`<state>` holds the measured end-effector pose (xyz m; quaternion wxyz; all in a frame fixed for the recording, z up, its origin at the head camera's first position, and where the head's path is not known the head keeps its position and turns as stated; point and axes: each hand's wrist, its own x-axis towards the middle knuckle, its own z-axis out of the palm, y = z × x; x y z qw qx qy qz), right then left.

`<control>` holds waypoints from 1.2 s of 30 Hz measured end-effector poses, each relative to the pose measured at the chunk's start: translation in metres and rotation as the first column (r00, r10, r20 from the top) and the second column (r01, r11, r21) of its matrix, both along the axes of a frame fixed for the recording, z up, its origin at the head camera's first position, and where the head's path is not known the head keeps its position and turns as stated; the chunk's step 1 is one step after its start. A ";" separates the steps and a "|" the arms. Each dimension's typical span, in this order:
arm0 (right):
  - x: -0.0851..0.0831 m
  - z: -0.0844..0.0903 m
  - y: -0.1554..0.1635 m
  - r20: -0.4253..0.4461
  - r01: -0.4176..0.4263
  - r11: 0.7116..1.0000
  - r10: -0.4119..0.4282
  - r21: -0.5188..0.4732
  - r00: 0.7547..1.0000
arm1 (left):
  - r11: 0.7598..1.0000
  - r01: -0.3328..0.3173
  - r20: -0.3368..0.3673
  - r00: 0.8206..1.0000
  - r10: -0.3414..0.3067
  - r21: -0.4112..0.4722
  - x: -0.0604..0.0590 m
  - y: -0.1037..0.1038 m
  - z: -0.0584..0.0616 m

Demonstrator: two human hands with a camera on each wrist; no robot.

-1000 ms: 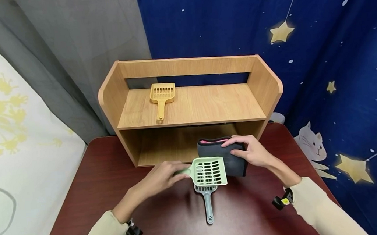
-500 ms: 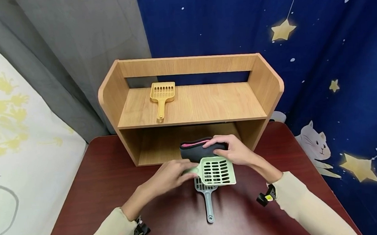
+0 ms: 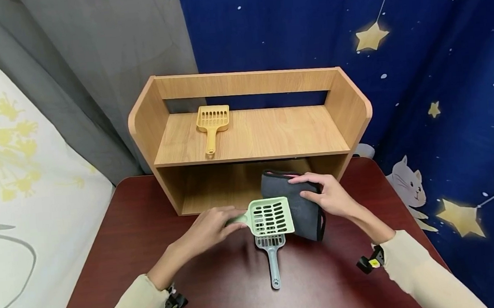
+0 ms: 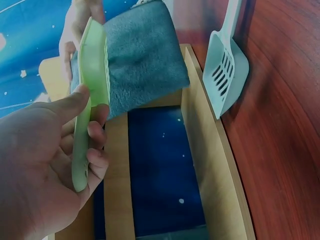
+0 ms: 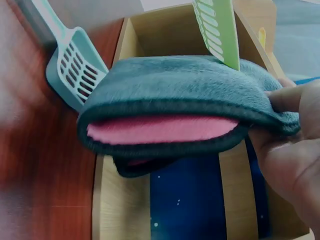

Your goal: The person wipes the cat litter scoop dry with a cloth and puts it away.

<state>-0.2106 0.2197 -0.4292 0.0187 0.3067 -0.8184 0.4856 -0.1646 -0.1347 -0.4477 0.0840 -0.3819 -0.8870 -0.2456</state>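
In the head view, my left hand (image 3: 211, 228) grips the handle of a pale green litter scoop (image 3: 271, 217), held above the table with its slotted head pointing right. My right hand (image 3: 330, 196) pinches a folded dark grey cloth (image 3: 305, 212) with black edging. The right wrist view shows the pink inner side of the cloth (image 5: 165, 131). The cloth lies against or just behind the green scoop's head; whether they touch is hard to tell. A grey-blue litter scoop (image 3: 274, 267) lies on the table below, its head partly covered by the green one.
A two-tier wooden shelf (image 3: 271, 132) stands at the back of the dark red table (image 3: 223, 291). On its upper board lies a yellow litter scoop (image 3: 212, 123). A grey curtain (image 3: 112, 48) and a blue starry curtain (image 3: 271, 21) hang behind.
My right hand swept the cloth left behind the green scoop, then back to the right. The green scoop shifted slightly right, then left again. Both stayed held.
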 end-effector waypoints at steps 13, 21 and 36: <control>0.033 -0.026 -0.010 0.418 0.323 0.738 -0.061 -0.593 0.906 | 0.986 -0.044 -0.005 0.999 0.045 0.161 -0.002 0.004 -0.006; 0.049 -0.035 -0.045 0.579 0.436 0.601 0.056 -0.670 0.814 | 0.957 -0.021 0.014 1.000 0.018 0.288 -0.006 0.016 -0.009; 0.053 -0.058 -0.094 0.623 0.507 0.470 0.125 -0.722 0.772 | 0.942 -0.055 0.042 0.998 0.043 0.332 -0.008 0.031 -0.010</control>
